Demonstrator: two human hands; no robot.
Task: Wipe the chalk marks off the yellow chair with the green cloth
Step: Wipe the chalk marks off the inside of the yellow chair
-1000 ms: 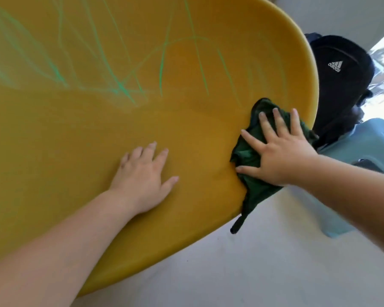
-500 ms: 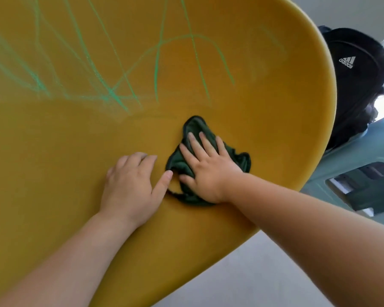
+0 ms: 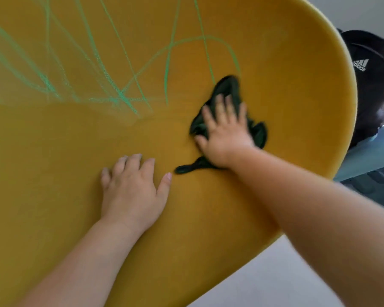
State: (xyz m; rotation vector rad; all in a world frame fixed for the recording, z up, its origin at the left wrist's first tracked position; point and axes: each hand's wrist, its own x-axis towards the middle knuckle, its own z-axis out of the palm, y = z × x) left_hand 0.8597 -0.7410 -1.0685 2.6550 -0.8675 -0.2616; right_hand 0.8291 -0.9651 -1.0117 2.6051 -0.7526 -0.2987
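- While the right hand [image 3: 225, 131] presses the green cloth [image 3: 227, 86] flat against the yellow chair [image 3: 75, 173], fingers straight and spread rather than curled round it, nothing actually grips the fabric. A hard sweep could probably let it slide out from under the palm.
- The cloth lies bunched at the right end of the chalk marks [image 3: 120, 94], its top edge touching the lowest loop. Most of the green lines spread up and to the left, unwiped.
- A thin tail of cloth trails below the wrist, close to the left thumb. It may drag or fold under and leave streaks.
- The left hand [image 3: 131, 191] rests open and flat on bare yellow surface below the marks, seemingly as a brace. If that pressure eases, the chair could shift under the wiping.
- A bunched cloth may smear chalk instead of lifting it.
- The chair's rim curves round near the cloth on the right, with a black backpack [image 3: 372, 85] just past it, so a rightward stroke has little room.
- Up and left the surface runs wide and open, and the left hand sits clear of that path.
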